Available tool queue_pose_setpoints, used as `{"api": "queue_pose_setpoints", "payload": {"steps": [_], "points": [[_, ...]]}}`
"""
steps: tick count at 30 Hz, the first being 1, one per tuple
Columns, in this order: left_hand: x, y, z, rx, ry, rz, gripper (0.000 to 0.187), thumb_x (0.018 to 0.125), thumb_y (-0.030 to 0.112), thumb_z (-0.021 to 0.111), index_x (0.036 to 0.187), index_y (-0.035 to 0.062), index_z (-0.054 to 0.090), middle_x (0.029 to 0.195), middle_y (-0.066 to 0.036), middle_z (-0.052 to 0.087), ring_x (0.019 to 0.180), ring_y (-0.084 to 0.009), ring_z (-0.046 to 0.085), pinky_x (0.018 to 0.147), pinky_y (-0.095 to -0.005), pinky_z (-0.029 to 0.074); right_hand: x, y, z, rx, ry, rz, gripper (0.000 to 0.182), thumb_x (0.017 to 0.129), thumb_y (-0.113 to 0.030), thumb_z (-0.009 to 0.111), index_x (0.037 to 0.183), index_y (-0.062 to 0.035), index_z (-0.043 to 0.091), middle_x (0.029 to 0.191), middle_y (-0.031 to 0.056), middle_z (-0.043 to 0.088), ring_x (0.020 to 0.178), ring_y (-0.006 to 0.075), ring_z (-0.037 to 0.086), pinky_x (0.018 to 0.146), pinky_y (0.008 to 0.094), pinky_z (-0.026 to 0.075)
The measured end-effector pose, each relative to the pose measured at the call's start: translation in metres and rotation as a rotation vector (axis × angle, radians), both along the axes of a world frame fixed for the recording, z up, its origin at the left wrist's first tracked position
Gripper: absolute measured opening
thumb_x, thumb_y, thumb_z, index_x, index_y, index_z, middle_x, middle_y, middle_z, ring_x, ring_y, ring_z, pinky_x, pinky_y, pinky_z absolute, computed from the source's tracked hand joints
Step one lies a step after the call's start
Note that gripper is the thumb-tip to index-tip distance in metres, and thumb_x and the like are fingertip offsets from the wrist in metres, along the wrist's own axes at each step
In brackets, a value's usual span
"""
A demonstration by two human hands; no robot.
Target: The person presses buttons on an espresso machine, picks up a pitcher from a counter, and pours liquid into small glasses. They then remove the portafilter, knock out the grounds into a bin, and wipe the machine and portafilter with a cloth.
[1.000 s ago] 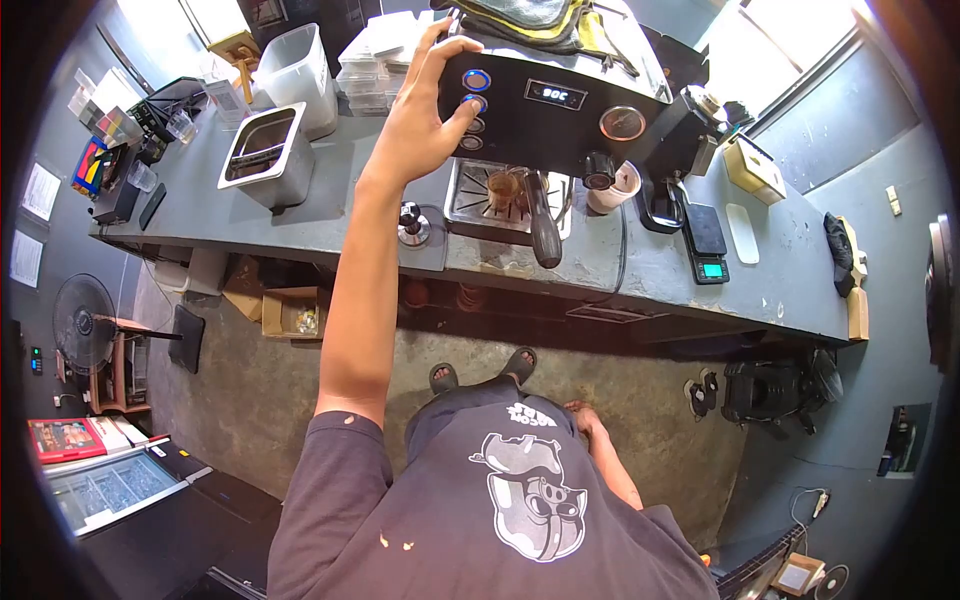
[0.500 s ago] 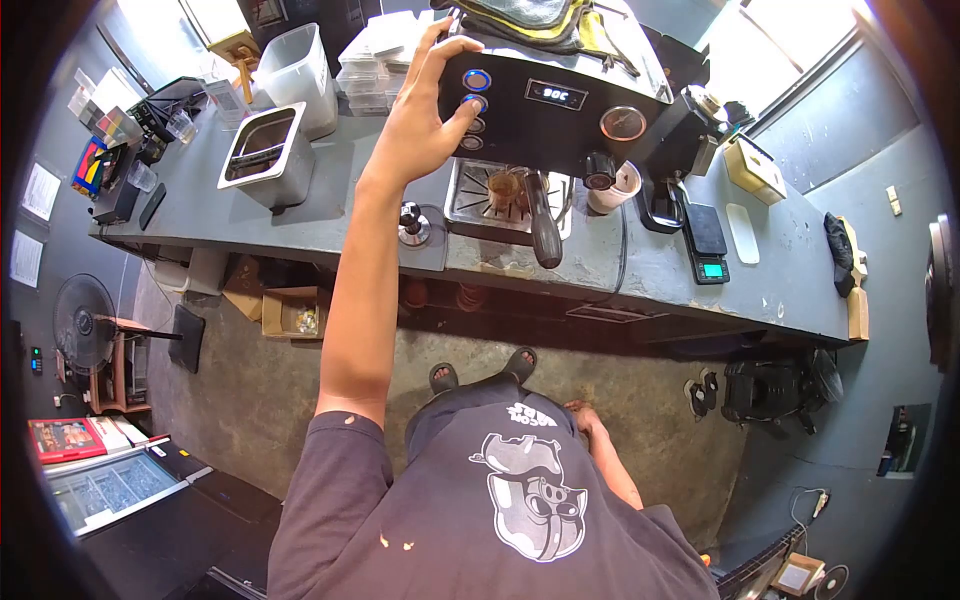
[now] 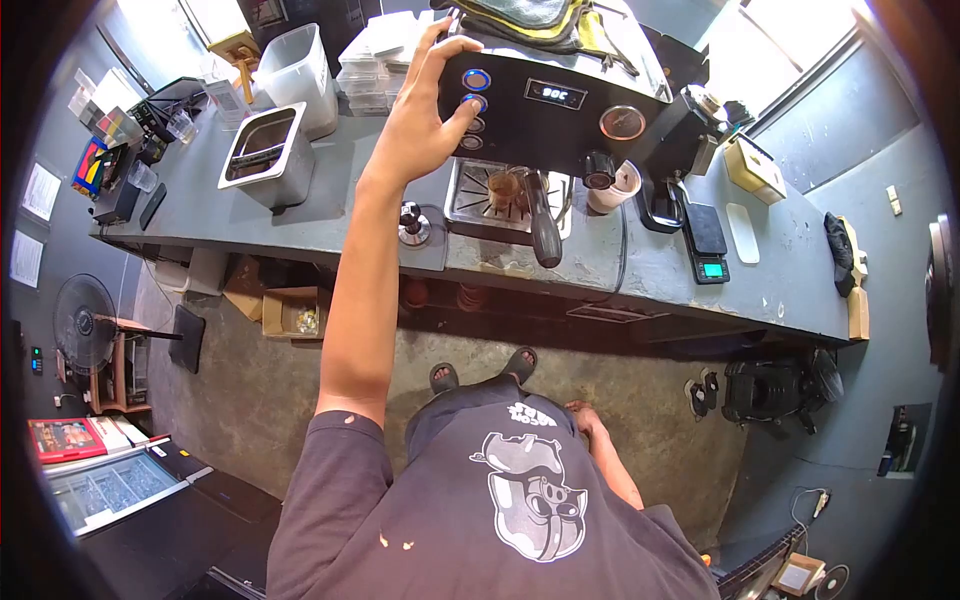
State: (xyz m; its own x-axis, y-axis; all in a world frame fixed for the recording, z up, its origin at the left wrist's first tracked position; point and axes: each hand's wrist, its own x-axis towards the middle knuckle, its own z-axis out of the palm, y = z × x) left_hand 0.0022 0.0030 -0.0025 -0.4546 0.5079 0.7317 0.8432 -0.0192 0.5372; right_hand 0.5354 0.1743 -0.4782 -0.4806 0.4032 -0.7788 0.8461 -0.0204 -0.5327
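My left hand lies against the left end of a black espresso machine. Its fingers reach over the top edge, spread apart, and the thumb touches the second button in a column; blue rings light the upper two. Below the machine, a small glass with brown liquid stands on the drip tray. Beside it a portafilter juts out, handle toward me. A tamper stands on the counter under my left forearm. My right hand hangs by my hip, its fingers mostly hidden.
On the grey counter stand a steel container and a clear plastic bin at left. A white cup, a grinder and a digital scale are at right. Cloths lie on the machine.
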Motion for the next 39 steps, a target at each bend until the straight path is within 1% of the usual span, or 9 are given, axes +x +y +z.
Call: {"api": "queue_pose_setpoints", "payload": {"steps": [2,5,8,14,26,29,32,35,39], "points": [[-0.001,0.001,-0.001,0.008,0.016,-0.002,0.055,0.082,0.007,0.067,0.131,0.0174,0.045,0.155,-0.011,0.023,0.135,-0.0318,0.039,0.102,-0.0505,0.042,-0.006,-0.002,0.012,-0.019,-0.064,-0.033,0.026,0.08,-0.007,0.071,0.103,0.0003,0.063,0.096,0.0096,0.071,0.081,0.0183,0.066,0.073,0.0295,0.054],[-0.001,0.001,-0.001,0.002,0.004,-0.002,0.055,0.082,0.006,0.067,0.131,0.0174,0.045,0.155,-0.011,0.022,0.135,-0.0323,0.038,0.102,-0.0513,0.042,0.003,0.005,-0.013,0.044,0.0,0.067,0.024,0.08,-0.008,0.071,0.102,0.0006,0.065,0.094,0.0086,0.071,0.081,0.018,0.066,0.073,0.0292,0.053],[0.001,0.0,0.001,-0.004,0.019,0.012,0.055,0.082,0.006,0.067,0.131,0.0177,0.045,0.155,-0.012,0.022,0.135,-0.0327,0.038,0.102,-0.0516,0.042,-0.002,0.003,0.004,-0.031,-0.018,0.048,0.023,0.082,-0.019,0.07,0.097,-0.0023,0.067,0.099,0.0108,0.071,0.089,0.0172,0.064,0.08,0.0307,0.05],[0.0,0.001,-0.002,0.008,-0.008,0.002,0.056,0.082,0.005,0.067,0.131,0.0181,0.045,0.155,-0.01,0.023,0.135,-0.0319,0.038,0.103,-0.0512,0.041,-0.006,-0.003,0.019,-0.047,0.017,-0.001,0.021,0.083,-0.016,0.068,0.097,-0.0018,0.067,0.098,0.011,0.071,0.092,0.0186,0.064,0.082,0.0298,0.05],[0.002,0.001,0.0,0.013,-0.006,-0.001,0.055,0.082,0.005,0.067,0.131,0.0183,0.045,0.155,-0.009,0.024,0.134,-0.0306,0.039,0.104,-0.0512,0.04,0.011,0.006,-0.019,-0.05,0.026,0.011,0.027,0.08,-0.021,0.07,0.101,-0.0041,0.068,0.101,0.01,0.071,0.094,0.0194,0.065,0.084,0.0306,0.05],[0.002,0.001,0.0,0.009,0.006,0.011,0.056,0.081,0.005,0.067,0.131,0.0184,0.045,0.155,-0.009,0.024,0.134,-0.0305,0.039,0.104,-0.0511,0.04,0.011,0.006,-0.024,-0.062,0.016,0.017,0.029,0.079,-0.022,0.072,0.1,-0.0041,0.068,0.101,0.0096,0.071,0.094,0.0185,0.065,0.083,0.0304,0.05],[0.001,0.002,-0.001,0.019,-0.008,-0.009,0.056,0.081,0.005,0.067,0.131,0.0186,0.045,0.155,-0.009,0.024,0.134,-0.0305,0.039,0.104,-0.0516,0.039,0.003,0.002,-0.01,-0.056,0.069,-0.018,0.026,0.078,-0.012,0.076,0.098,-0.0009,0.062,0.093,0.0095,0.071,0.081,0.0155,0.066,0.07,0.0287,0.054],[0.002,0.001,0.0,0.015,-0.035,-0.007,0.056,0.081,0.005,0.067,0.131,0.0188,0.045,0.155,-0.009,0.024,0.134,-0.0306,0.038,0.103,-0.052,0.04,0.005,0.002,-0.009,-0.094,0.013,-0.058,0.034,0.076,-0.027,0.076,0.099,-0.0035,0.067,0.097,0.0092,0.071,0.09,0.0186,0.065,0.08,0.0289,0.051],[0.003,0.001,0.0,0.026,-0.017,-0.007,0.056,0.081,0.005,0.067,0.13,0.0183,0.045,0.155,-0.009,0.024,0.133,-0.0308,0.039,0.103,-0.0506,0.041,0.002,0.0,-0.001,-0.066,0.021,-0.032,0.031,0.077,-0.024,0.076,0.099,-0.0046,0.067,0.096,0.008,0.071,0.088,0.0169,0.064,0.08,0.0282,0.05]]}}
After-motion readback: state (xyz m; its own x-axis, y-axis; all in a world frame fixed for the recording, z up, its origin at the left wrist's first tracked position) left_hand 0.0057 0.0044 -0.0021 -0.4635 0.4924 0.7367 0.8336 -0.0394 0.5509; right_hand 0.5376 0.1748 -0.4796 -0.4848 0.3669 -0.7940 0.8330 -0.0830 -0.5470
